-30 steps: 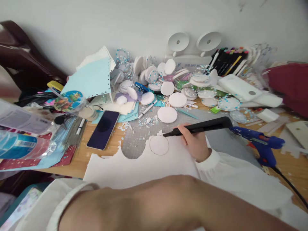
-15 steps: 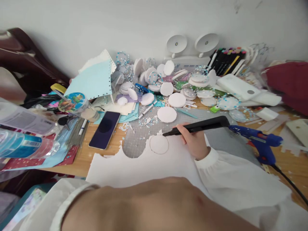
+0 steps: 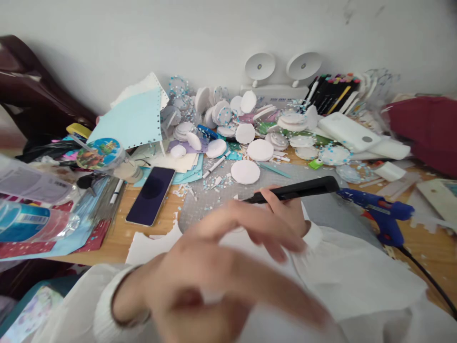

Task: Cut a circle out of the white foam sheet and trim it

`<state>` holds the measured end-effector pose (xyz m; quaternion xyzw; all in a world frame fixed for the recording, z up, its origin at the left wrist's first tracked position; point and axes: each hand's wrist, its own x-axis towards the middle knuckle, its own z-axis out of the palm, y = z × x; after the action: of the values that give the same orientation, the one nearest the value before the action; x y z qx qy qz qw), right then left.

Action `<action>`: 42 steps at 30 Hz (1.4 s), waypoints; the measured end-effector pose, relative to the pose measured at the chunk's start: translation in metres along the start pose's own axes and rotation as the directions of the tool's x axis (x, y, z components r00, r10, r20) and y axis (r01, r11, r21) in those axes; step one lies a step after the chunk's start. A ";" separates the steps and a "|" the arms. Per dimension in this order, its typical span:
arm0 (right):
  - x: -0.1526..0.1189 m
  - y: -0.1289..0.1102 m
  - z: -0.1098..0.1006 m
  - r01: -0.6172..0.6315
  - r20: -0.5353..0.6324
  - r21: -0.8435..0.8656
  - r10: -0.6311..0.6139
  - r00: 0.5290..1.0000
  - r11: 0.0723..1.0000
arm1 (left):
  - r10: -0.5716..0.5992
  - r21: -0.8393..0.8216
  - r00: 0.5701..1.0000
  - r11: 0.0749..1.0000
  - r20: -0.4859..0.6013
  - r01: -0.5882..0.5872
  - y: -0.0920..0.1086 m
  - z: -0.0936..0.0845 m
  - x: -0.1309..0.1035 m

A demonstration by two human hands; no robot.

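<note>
In my right hand [image 3: 285, 207] is a black pen-shaped cutting tool [image 3: 303, 189], its thin tip pointing left over the top edge of a white foam sheet [image 3: 153, 245]. My left hand [image 3: 221, 267] is large and blurred close to the camera, its fingers apart and reaching right, with nothing seen in it. It hides most of the sheet and nearly all of the circle drawn there. Just beyond the tool's tip, a white foam disc [image 3: 245, 172] lies on the grey cutting mat [image 3: 203, 197].
A phone [image 3: 152, 195] lies left of the mat. To the right is a blue glue gun [image 3: 383, 209] with its cord. Piled white discs [image 3: 260, 150] and a white two-headed lamp [image 3: 282, 90] stand at the back. Bottles [image 3: 32, 221] crowd the left edge.
The left arm that crossed the bottom of the view has drawn back, and my left hand now shows over the sheet, covering the circle. My right hand still holds the tool in nearly the same place.
</note>
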<state>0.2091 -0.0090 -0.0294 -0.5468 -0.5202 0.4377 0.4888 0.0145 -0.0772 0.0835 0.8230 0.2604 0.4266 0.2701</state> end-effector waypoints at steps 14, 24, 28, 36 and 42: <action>-0.002 -0.003 -0.005 0.089 -0.147 0.009 -0.087 0.985 0.996 | -0.496 0.741 0.861 0.620 0.115 0.258 -0.094 0.033 -0.004; -0.008 -0.009 -0.007 0.135 -0.161 0.100 -0.118 0.980 0.986 | -0.493 0.692 0.856 0.673 0.157 0.261 -0.100 0.030 -0.007; -0.010 -0.009 -0.011 0.142 -0.034 0.213 -0.138 0.990 0.967 | -0.474 0.617 0.867 0.732 0.156 0.289 -0.103 0.030 -0.007; -0.016 -0.005 -0.017 0.220 -0.032 0.055 -0.218 0.975 0.974 | -0.437 0.548 0.884 0.786 0.164 0.286 -0.105 0.027 -0.007; -0.016 -0.017 -0.018 0.275 0.016 -0.205 -0.278 0.961 0.939 | -0.518 0.469 0.843 0.786 0.145 0.402 -0.108 0.027 -0.003</action>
<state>0.2230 -0.0270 -0.0104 -0.5188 -0.6307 0.3051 0.4899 0.0138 -0.0078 -0.0035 0.8213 0.5017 0.1660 0.2150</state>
